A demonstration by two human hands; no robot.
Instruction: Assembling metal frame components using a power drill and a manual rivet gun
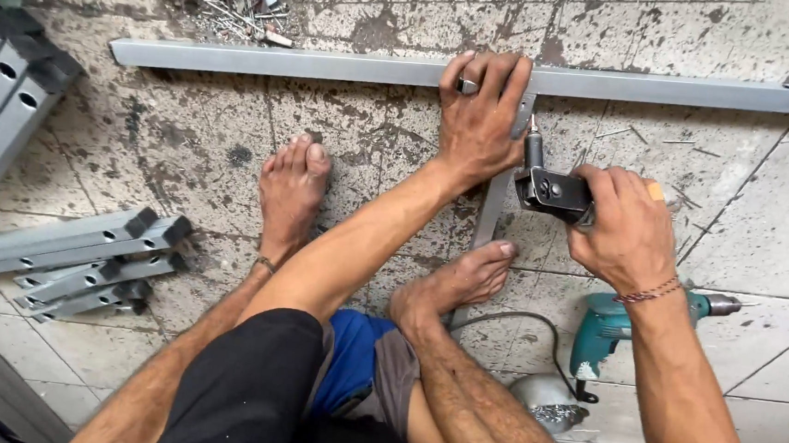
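Note:
A long grey metal bar [267,61] lies across the tiled floor at the top. A shorter grey bar [490,221] meets it at a right angle and runs back under my right foot [453,286]. My left hand [480,116] presses down on the joint of the two bars. My right hand [621,223] grips a black hand tool [552,188], whose tip points at the joint just right of my left hand. My left foot [292,191] rests flat on the floor to the left.
A teal electric drill [605,327] with a cable lies on the floor under my right wrist, beside a small bowl of shiny bits [546,403]. Cut grey bars with holes [78,250] lie at the left. Loose screws and scraps [234,2] are piled at the top.

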